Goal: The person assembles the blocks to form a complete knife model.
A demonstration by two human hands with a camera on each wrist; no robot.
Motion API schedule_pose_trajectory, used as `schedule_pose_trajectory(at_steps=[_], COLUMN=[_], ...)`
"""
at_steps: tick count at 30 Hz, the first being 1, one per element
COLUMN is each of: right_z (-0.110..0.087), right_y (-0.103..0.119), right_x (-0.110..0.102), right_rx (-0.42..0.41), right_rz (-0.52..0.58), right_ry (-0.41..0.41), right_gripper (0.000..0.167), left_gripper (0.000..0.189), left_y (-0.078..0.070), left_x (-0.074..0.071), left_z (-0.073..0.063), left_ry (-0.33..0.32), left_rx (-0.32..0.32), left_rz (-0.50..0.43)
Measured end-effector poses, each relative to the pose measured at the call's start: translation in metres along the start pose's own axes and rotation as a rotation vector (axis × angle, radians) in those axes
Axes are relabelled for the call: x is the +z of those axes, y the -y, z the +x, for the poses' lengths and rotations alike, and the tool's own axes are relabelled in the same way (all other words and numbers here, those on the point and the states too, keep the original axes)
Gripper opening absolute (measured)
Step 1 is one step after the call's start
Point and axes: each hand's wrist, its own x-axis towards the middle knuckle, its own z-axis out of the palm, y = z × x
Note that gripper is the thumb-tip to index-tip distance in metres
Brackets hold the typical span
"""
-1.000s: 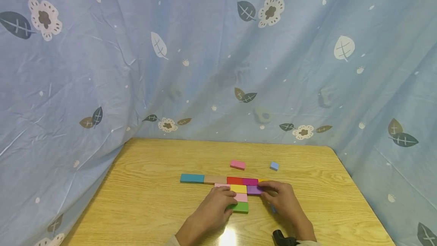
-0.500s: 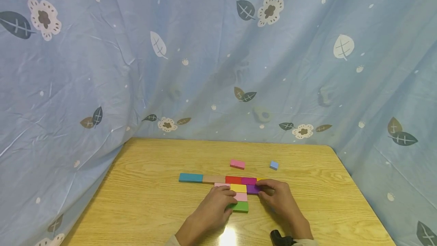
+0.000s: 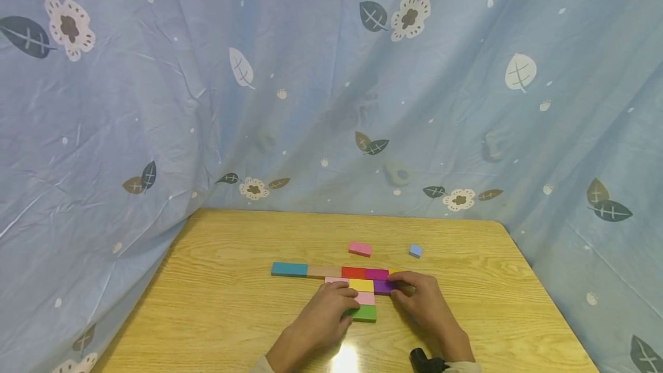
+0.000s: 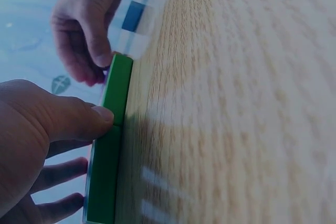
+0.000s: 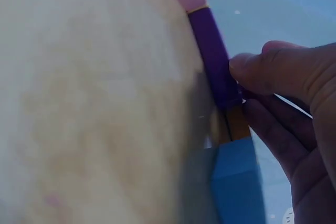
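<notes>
Several flat coloured blocks lie together on the wooden table. My left hand [image 3: 326, 312] rests on the left part of the near group, its thumb against the green blocks [image 4: 106, 171] in the left wrist view. A yellow block [image 3: 361, 285] and a pink block [image 3: 366, 298] show beside its fingers. My right hand [image 3: 425, 301] pinches a purple block [image 3: 382, 287] at the group's right. In the right wrist view the thumb touches the purple block's top edge, with the fingers at its end. Behind lie a magenta block [image 3: 376, 274] and a red block [image 3: 354, 273].
A teal block [image 3: 289, 269] and a tan block [image 3: 324, 271] extend the back row leftward. Farther back lie a loose pink block [image 3: 360, 249] and a small light-blue block [image 3: 416, 251]. A blue block [image 5: 239, 182] is close to my right hand. A patterned curtain [image 3: 321, 102] encloses the table [image 3: 217, 304].
My right hand has shifted slightly left with the purple block, and the back row has slid a little left too. My left hand stays in place.
</notes>
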Motion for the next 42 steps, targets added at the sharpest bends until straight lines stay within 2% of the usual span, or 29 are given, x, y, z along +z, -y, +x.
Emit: schedule_pose_trajectory(at_steps=[4,9,15,21,25,33,42], right_z=[0.006,0.022,0.046,0.066,0.076,0.091,0.101], right_y=[0.000,0.002,0.006,0.002,-0.003,-0.009,-0.010], right_x=[-0.011,-0.030,-0.042,-0.028,-0.014,0.005,0.021], right_rx=[-0.020,-0.120,-0.123,-0.086,-0.031,0.029,0.080], right_rz=[0.074,0.140,0.265,0.382,0.425,0.431,0.400], right_ry=[-0.030,-0.101,-0.091,-0.054,-0.012,0.080,0.139], right_gripper=[0.028,0.029,0.026,0.029,0.033,0.042,0.039], left_gripper=[0.021,0.021,0.022,0.022,0.021,0.020,0.021], left_y=[0.000,0.000,0.000,0.002,0.002,0.002,0.003], left_x=[0.000,-0.002,-0.003,-0.001,0.001,0.001,0.000], left_z=[0.000,0.000,0.000,0.000,0.001,0.001,0.001], left_ry=[-0.004,0.003,0.011,0.021,0.030,0.027,0.035], left_rx=[0.007,-0.001,-0.005,-0.009,-0.009,-0.009,-0.018], left_rz=[0.000,-0.003,-0.012,-0.024,-0.037,-0.039,-0.040])
